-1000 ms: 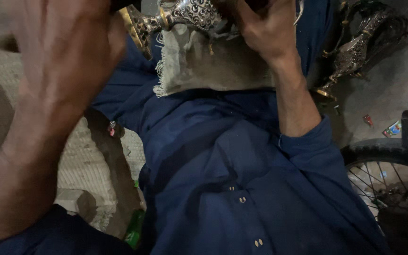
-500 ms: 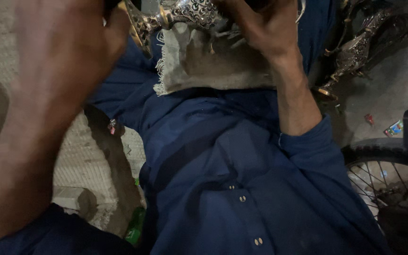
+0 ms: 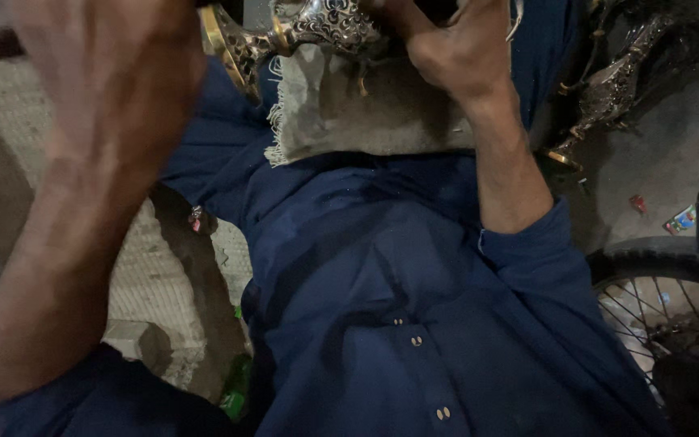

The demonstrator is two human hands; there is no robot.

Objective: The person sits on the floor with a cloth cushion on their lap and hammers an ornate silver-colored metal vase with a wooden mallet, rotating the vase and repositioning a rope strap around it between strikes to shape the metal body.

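- Starting at the left edge, your left hand [image 3: 111, 81] fills the near view, raised close to the camera and a little blurred; its back faces you and its fingers run out of the top of the picture, so you cannot tell how far it is open or whether it has hold of anything.
- Just right of that hand, the flared gold-rimmed foot of an ornate silver-and-gold metal vessel [image 3: 301, 32] lies tipped on its side at the top of the view; its patterned stem runs rightwards toward your other hand.
- Under the vessel a frayed grey-brown cloth [image 3: 366, 109] lies spread over your lap, on your dark blue shirt [image 3: 382, 275]; the vessel rests on or just above the cloth, though which you cannot tell.
- Your right hand [image 3: 459, 48] is curled closed over the vessel's right part at the top of the view; its fingers wrap it firmly, and the forearm runs down to a rolled blue cuff.
- Below your left forearm, a pale woven mat [image 3: 143, 299] covers the ground beside your leg; a small green object [image 3: 236, 388] lies at its lower edge.
- Farther right, a second ornate metal piece [image 3: 608, 89] leans in the dark corner, well apart from your hands.
- At the far right a spoked bicycle wheel [image 3: 665, 307] shows over the dusty floor.
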